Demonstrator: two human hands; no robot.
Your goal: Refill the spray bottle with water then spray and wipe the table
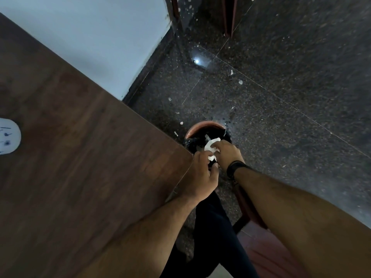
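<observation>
Gripping one crumpled white tissue (211, 147) between them, the left hand (200, 175) and right hand (227, 154) meet just right of centre in the frame, fingers pinched closed on the paper. The right wrist wears a dark band (235, 167). Directly beneath the hands sits one round bin (202, 127) with a reddish-brown rim and a black liner; pale scraps show inside it. The bin stands on the dark speckled floor (291, 97), just beside the corner of the brown wooden desk (80, 147). At the left edge of the frame, one white object (9, 136) with dark marks, too blurred to read, rests on the desk.
</observation>
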